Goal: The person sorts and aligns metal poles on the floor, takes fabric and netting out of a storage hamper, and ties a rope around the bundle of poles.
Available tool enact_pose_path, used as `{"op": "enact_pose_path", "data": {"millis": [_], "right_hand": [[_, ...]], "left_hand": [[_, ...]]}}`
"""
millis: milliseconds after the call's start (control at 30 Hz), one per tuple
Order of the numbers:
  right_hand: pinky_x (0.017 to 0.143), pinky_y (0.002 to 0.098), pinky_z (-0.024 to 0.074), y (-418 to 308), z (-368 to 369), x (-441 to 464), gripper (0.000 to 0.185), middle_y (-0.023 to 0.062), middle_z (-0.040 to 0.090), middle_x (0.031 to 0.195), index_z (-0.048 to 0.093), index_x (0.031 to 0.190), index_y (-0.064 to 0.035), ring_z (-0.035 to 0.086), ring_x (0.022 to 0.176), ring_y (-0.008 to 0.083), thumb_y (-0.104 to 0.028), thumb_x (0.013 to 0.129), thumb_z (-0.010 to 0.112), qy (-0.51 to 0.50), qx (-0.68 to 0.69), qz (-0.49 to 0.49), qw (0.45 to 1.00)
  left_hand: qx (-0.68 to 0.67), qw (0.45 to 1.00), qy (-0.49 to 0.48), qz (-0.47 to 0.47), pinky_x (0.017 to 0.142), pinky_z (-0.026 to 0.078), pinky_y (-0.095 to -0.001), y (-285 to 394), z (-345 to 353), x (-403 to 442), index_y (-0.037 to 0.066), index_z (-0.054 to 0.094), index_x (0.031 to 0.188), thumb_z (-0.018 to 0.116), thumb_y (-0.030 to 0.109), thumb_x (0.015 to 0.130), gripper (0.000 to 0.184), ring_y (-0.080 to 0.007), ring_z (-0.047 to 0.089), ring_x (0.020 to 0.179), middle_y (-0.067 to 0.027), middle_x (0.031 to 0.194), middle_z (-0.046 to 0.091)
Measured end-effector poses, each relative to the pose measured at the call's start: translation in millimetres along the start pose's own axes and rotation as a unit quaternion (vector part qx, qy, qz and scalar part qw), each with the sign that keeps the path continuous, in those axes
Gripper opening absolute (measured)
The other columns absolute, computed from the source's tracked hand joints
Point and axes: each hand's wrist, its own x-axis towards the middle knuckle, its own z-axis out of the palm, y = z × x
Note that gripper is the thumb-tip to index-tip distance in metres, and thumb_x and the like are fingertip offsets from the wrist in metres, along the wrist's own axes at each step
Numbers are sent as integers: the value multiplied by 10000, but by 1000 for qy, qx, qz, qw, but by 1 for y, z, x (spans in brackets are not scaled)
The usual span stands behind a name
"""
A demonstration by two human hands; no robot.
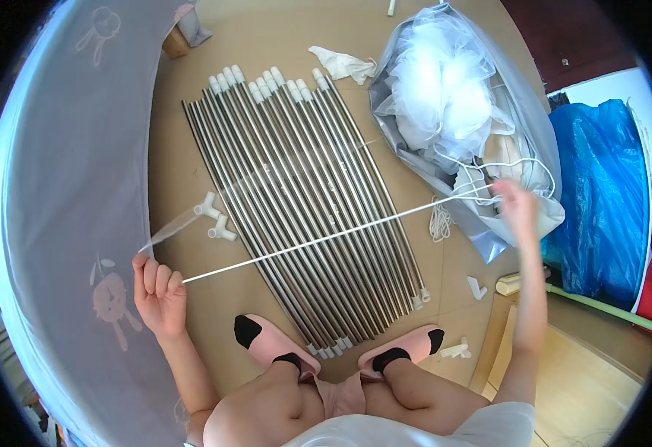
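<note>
A thin white cord (pixel 304 245) runs taut between my hands, sloping up to the right above a row of metal tubes (pixel 296 194). My left hand (pixel 160 294) is closed around one end of it. A translucent plastic strip (pixel 171 229) trails up and right from the same hand. My right hand (pixel 517 212), slightly blurred, grips the cord over the near edge of a grey bag (pixel 546 216). White netting (pixel 441 82) is bunched in that bag, with more cord looped beside it. Several tubes have white plastic ends.
White plastic connectors (pixel 206 205) lie left of the tubes; another white plastic piece (pixel 456 349) is near my right foot. A coiled cord (pixel 439 222) sits beside the bag. Grey fabric with rabbit prints (pixel 114 298) hangs at left. Blue plastic (pixel 598 201) stands at right.
</note>
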Motion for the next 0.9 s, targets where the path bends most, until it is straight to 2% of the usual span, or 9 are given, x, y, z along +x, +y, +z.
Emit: {"op": "enact_pose_path", "data": {"millis": [133,233,400,633,700,733,800,867,900], "right_hand": [[578,390,453,103,-48,6,304,123,624,783,628,891,-147,592,698,330,-392,858,450,212,-188,104,953],[596,410,453,119,-57,-1,313,120,626,789,625,891,-149,593,712,336,-405,852,450,201,-269,203,920],[614,430,455,134,-47,-10,310,139,623,827,622,891,-150,590,752,341,-400,851,444,161,-260,212,928],[683,411,452,137,-53,7,223,115,622,880,613,909,-142,582,834,307,-321,820,513,196,-194,312,909],[785,392,409,107,-39,16,189,110,582,988,612,908,-113,527,957,288,-247,778,584,321,-344,77,879],[818,385,383,73,-32,24,205,111,560,1016,604,923,-96,503,978,286,-226,765,604,306,-277,-16,911],[847,360,351,-9,-13,27,242,110,543,1016,568,976,-65,501,952,268,-181,767,605,221,-125,-144,956],[893,354,351,-108,8,3,284,84,532,1017,519,1064,-52,521,930,205,-147,802,573,-166,324,-23,931],[946,354,327,-139,20,-7,378,80,496,1100,473,1154,-67,487,1006,198,-228,825,568,-392,402,-47,826]], "left_hand": [[54,994,20,-98,576,252,-252,-33,7,-6,71,432,886,284,239,946,231,-87,235,515,35,558,228],[-55,995,63,-53,546,247,-249,-39,14,2,101,453,856,300,246,943,228,-82,222,488,48,525,222],[88,976,-180,86,472,197,-239,13,35,-18,114,450,805,327,184,922,184,-62,231,412,42,476,309],[29,965,-168,200,418,256,-224,47,64,-45,118,435,791,360,177,917,158,-55,283,368,30,454,342],[102,966,-150,184,364,229,-235,41,57,-48,112,419,787,364,198,917,165,-53,262,353,46,439,322],[102,966,-150,184,364,229,-235,27,52,-48,112,419,787,364,198,917,165,-53,262,353,46,439,322],[459,869,-50,180,353,271,-244,-19,40,-54,92,452,726,468,108,851,127,-83,333,386,32,479,402],[547,830,-61,-90,566,428,-301,-62,49,-49,36,606,823,548,39,766,81,-205,534,633,-84,717,563],[622,723,-296,-46,743,415,-372,-87,60,-19,40,609,867,555,36,746,132,-268,527,844,-118,866,578]]}}
